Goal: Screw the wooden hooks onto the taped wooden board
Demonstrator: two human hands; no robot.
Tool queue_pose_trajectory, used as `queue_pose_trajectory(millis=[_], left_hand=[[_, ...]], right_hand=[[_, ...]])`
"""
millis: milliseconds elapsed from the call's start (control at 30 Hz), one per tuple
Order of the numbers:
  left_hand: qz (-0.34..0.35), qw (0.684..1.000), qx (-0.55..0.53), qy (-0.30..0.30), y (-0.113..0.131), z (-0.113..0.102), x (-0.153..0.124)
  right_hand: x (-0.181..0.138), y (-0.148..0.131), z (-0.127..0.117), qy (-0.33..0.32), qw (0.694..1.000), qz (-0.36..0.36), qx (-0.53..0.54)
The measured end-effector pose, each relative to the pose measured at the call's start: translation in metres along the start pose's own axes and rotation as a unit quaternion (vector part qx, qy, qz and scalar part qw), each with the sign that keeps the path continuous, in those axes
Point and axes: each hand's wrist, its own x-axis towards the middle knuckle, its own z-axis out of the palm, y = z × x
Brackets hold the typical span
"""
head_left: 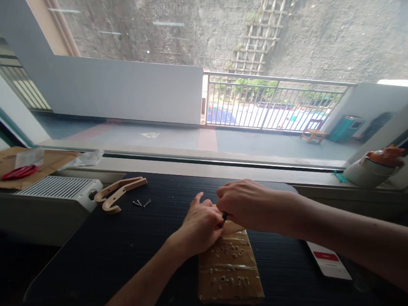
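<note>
One wrapped block (232,268): flat on black table (138,265), below the hands.
Right hand (240,205): over block's far end, fingers closed on dark-shafted tool (224,217), handle hidden.
Left hand (202,222): at block's far-left corner, fingertips near shaft; can't tell if gripping.
Wooden piece (234,228): on block, partly hidden.
Wooden hooks (118,194): two, table's left, screws (147,203) just beside.

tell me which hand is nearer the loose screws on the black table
Left. The left hand is to the right of the loose screws, apart from them; the right hand is farther to the right, beyond the left hand.
</note>
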Motion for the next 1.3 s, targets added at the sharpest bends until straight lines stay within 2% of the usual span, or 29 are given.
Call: queue_pose_trajectory(millis=[200, 433, 533, 633, 700, 800, 900, 1000, 1133, 1233, 1300], left_hand=[[0.01, 1.0, 0.0, 0.002, -0.002, 0.0, 0.0], [0.006, 1.0, 0.007, 0.007, -0.002, 0.002, -0.001], [0.009, 1.0, 0.002, 0.006, -0.001, 0.0, 0.0], [0.011, 1.0, -0.003, 0.004, 0.001, -0.002, 0.001], [0.009, 1.0, -0.003, 0.005, 0.001, -0.002, 0.001], [0.007, 1.0, -0.003, 0.003, 0.0, -0.001, 0.0], [0.006, 1.0, -0.001, 0.002, -0.002, 0.001, 0.0], [0.008, 1.0, -0.001, -0.002, -0.001, 0.002, 0.002], [0.002, 1.0, -0.004, -0.003, 0.003, -0.006, -0.002], [-0.042, 0.998, -0.003, 0.048, 0.002, -0.013, -0.02], [-0.069, 0.989, 0.005, 0.13, -0.001, -0.013, -0.039]], right_hand=[[0.001, 0.0, -0.001, -0.025, 0.997, 0.066, 0.004], [0.003, -0.011, -0.006, -0.041, 0.998, -0.028, -0.041], [0.006, -0.009, 0.001, -0.022, 0.999, -0.017, -0.026], [0.005, -0.005, 0.002, -0.006, 0.999, 0.049, 0.018], [0.002, -0.004, -0.003, -0.02, 0.997, 0.069, 0.029], [-0.001, -0.004, -0.012, -0.05, 0.998, 0.026, 0.012], [0.0, -0.006, -0.011, -0.05, 0.998, -0.001, -0.025], [0.001, -0.006, -0.003, -0.029, 0.999, -0.009, -0.035], [-0.006, -0.001, 0.004, -0.012, 1.0, 0.016, -0.007], [-0.014, 0.002, 0.007, -0.013, 0.999, 0.042, 0.014], [-0.019, 0.005, 0.011, -0.011, 0.998, 0.054, 0.039]])
